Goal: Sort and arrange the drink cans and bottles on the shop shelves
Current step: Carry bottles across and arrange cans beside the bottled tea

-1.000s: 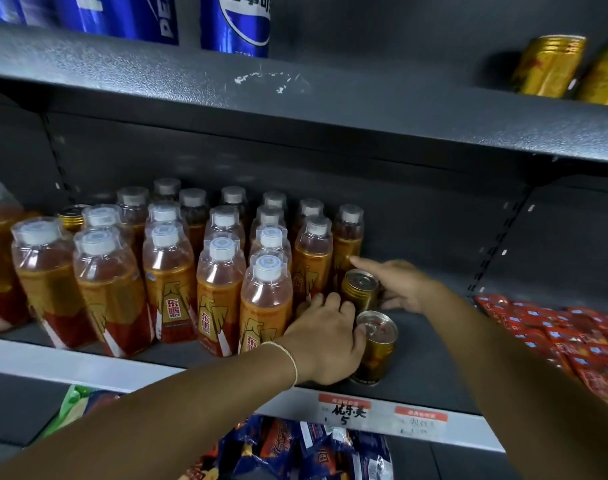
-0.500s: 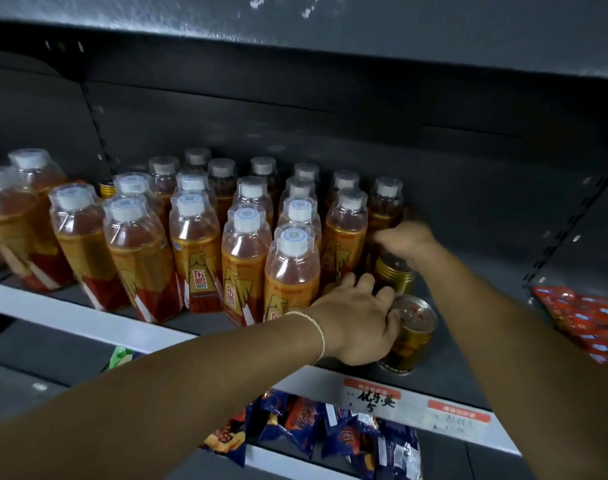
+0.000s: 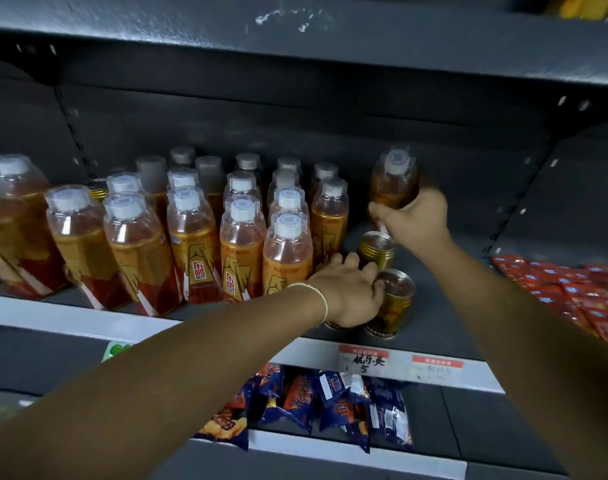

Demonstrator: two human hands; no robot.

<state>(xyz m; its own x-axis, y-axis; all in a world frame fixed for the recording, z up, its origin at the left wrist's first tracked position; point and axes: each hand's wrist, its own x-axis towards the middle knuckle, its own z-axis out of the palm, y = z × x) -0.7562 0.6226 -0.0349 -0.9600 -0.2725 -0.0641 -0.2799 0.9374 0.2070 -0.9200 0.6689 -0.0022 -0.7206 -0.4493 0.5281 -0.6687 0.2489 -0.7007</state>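
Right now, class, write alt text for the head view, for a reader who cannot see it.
A right hand grips an orange drink bottle beside rows of matching bottles on a dark shelf; the left hand holds a gold can in front.

About twenty bottles (image 3: 242,251) are counted on the shelf (image 3: 451,306); the dim back rows cannot be counted exactly. Two gold cans (image 3: 377,249) are plainly seen at the right, the base of a third is glimpsed beside them, and a fourth is made out among the bottles at the left. Two price tags (image 3: 363,363) are counted, and about five blue snack bags (image 3: 295,400) below. The red packets (image 3: 572,289) cannot be counted.
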